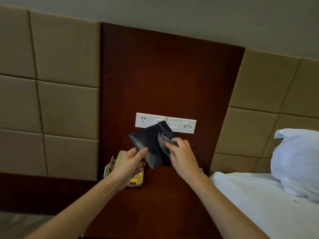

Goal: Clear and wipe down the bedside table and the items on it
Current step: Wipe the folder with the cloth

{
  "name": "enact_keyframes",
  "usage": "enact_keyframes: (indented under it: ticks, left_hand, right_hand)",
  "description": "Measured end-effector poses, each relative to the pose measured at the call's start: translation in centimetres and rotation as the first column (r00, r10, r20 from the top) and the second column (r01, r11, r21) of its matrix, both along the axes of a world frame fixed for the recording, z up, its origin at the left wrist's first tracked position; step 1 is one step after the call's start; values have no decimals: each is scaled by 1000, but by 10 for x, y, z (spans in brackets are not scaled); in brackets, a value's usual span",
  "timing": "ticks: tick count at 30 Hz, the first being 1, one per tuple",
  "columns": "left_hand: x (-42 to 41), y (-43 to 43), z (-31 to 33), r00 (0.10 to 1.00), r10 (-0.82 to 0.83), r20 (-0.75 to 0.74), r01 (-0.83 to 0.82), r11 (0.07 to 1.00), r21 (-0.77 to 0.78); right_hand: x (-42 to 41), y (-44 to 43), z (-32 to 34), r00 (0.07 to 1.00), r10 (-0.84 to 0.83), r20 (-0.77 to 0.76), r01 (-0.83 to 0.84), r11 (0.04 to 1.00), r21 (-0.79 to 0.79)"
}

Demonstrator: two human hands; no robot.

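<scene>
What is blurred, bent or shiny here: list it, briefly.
Head view throughout: the grey cloth in the right hand is motion-blurred; the padded wall panels look bowed by the wide lens; a dull sheen lies on the black folder; lighting is dim.

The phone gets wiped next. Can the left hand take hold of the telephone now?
Probably not yet: the left hand grips the black folder. The telephone lies just below it on the bedside table, nothing between, so freeing the hand should suffice.

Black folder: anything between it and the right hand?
Yes, a grey cloth: the right hand holds it against the face of the black folder, which the left hand holds up. The head view shows it.
</scene>
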State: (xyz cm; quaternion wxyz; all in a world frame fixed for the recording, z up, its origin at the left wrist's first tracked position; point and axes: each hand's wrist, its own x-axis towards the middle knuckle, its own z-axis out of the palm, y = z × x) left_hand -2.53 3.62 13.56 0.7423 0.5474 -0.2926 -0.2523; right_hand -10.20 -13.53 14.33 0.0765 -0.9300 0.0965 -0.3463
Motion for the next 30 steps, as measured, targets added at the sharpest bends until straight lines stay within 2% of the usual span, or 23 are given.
enact_keyframes:
  ticks: [6, 7, 10, 12, 14, 18, 20, 26, 30]
  left_hand:
    - [0, 0, -4, 992, 78, -101, -82, 996, -36]
    - [-1, 0, -4, 992, 74, -103, -79, 996, -41]
    - [-5, -3, -2, 985, 90, -145, -106, 989, -103]
    - [-6, -7, 1, 983, 108, -148, -127, 984, -123]
    - [-6, -9, 3, 985, 110, -131, -128, 983, -134]
    - [-9, -8, 2, 984, 116, -134, -136, 979, -155]
    - [-12, -8, 2, 986, 123, -116, -139, 980, -142]
    - [-31, -13, 12, 993, 114, 14, -111, 986, -127]
    - [-34, -16, 18, 992, 104, 77, -95, 989, -112]
  right_hand:
    - [-13, 50, -25, 959, 284, -15, -282, 943, -173]
    - [-11, 42, -23, 962, 273, -1, -269, 947, -178]
    - [-1, 9, -12, 994, 70, 80, -68, 997, -23]
    - [0, 2, -7, 994, -15, 108, 12, 1000, 26]
    - [-3, 16, -8, 994, 22, 103, -19, 1000, -24]
    - [-19, 57, -17, 962, 229, 147, -192, 954, -229]
    - [-21, 55, -17, 951, 266, 158, -223, 943, -245]
    - [-14, -18, 0, 949, -48, 312, 49, 999, 6]
    - [-28, -33, 4, 928, -96, 360, 87, 995, 41]
